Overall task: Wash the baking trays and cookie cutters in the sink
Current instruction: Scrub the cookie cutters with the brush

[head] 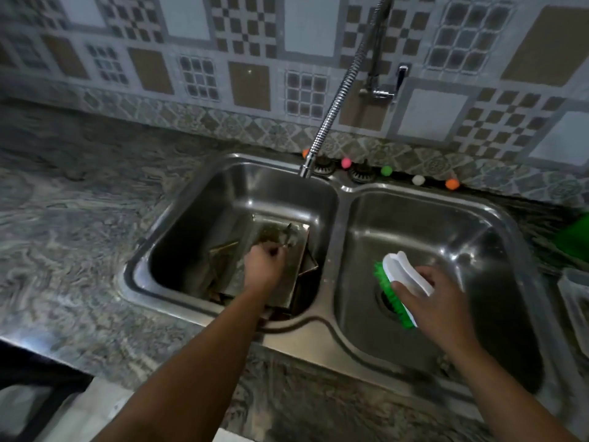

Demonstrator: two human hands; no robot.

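A double steel sink [338,199] is set in a marbled counter. Stacked metal baking trays [287,282] lie tilted in the left basin. My left hand [264,264] reaches into that basin and pinches a small metal cookie cutter [288,232] over the top tray. My right hand [436,301] hovers over the right basin and grips a white scrub brush [404,275] with green bristles, bristles facing left and down. More tray edges show dimly at the basin's left side.
A flexible chrome faucet hose [338,100] hangs over the left basin's back edge. Small coloured balls [345,162] line the wall behind the sink. A green object [573,237] and a clear container [573,298] sit at the right edge. The drain [387,301] lies under the brush.
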